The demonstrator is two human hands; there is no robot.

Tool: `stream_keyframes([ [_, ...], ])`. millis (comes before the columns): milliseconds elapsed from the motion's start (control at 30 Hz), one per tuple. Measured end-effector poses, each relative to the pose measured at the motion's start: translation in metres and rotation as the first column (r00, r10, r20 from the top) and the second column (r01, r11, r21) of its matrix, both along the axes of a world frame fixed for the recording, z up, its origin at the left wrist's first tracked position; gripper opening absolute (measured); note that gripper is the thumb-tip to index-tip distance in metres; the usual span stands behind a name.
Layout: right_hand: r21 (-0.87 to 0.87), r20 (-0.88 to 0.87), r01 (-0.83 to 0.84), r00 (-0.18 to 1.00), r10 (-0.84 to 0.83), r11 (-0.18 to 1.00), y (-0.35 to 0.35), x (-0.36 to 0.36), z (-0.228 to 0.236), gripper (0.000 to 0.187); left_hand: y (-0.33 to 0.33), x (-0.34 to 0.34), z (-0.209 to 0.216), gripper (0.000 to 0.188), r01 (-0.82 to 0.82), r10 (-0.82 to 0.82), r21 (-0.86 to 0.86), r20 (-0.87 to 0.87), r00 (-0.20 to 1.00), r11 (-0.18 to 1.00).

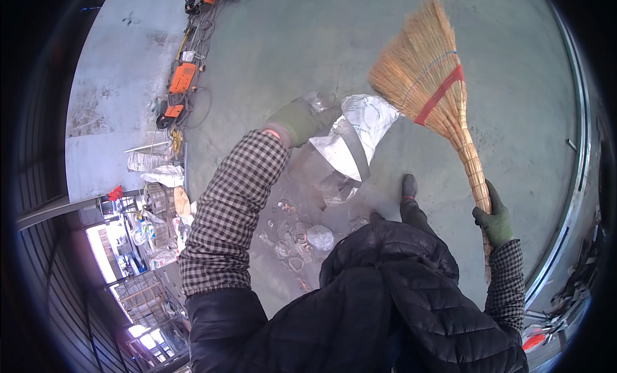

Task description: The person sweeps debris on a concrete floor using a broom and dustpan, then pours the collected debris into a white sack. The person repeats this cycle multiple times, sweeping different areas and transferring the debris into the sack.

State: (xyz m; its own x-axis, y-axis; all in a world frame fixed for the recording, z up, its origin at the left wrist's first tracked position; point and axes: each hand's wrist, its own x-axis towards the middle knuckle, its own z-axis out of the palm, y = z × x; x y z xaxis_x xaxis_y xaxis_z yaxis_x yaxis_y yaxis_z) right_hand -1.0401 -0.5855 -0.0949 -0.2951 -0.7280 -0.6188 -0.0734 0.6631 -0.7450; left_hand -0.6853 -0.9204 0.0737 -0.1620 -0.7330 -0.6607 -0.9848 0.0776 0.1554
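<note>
My right hand point(495, 222), in a green glove, is wrapped round the handle of a straw broom point(421, 74). The broom is lifted, its bristles pointing up and away, with a red band across its head. My left hand point(299, 122), also gloved in green, is stretched out ahead and closed on a white sack point(379, 119) with a grey stripe. Clear plastic point(316, 102) shows beside that hand; the fingertips are partly hidden. The sack is tilted, its lower part blurred above a heap of plastic litter point(299, 241) on the floor near my feet.
Orange machines point(182, 77) with tangled cables lie along the edge of a large grey metal plate point(128, 64) at left. Wire cages point(138, 299) and assorted clutter stand at lower left. A long metal rail point(583, 135) curves along the right, with scrap beyond it.
</note>
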Motion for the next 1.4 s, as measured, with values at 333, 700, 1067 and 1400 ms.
stream_keyframes([
  [333, 0.065, 0.02, -0.129, 0.992, 0.128, 0.99, -0.01, -0.026, 0.022, 0.081, -0.034, -0.052, 0.052, 0.076, 0.038, -0.039, 0.054, 0.022, 0.999, 0.998],
  [700, 0.232, 0.267, 0.146, 0.941, -0.207, 0.962, -0.054, 0.028, -0.099, 0.067, -0.032, 0.015, 0.034, 0.069, -0.102, 0.099, -0.089, -0.038, 0.994, 0.991],
  [1067, 0.42, -0.281, -0.239, 0.883, 0.375, 0.875, -0.093, 0.124, -0.223, 0.061, -0.002, 0.065, 0.046, 0.043, -0.298, 0.289, -0.012, -0.219, 0.932, 0.954],
  [1400, 0.397, -0.004, -0.806, 0.476, 0.879, 0.439, -0.262, 0.312, -0.214, 0.058, -0.003, 0.042, 0.07, 0.056, -0.292, 0.309, 0.105, -0.23, 0.923, 0.951],
])
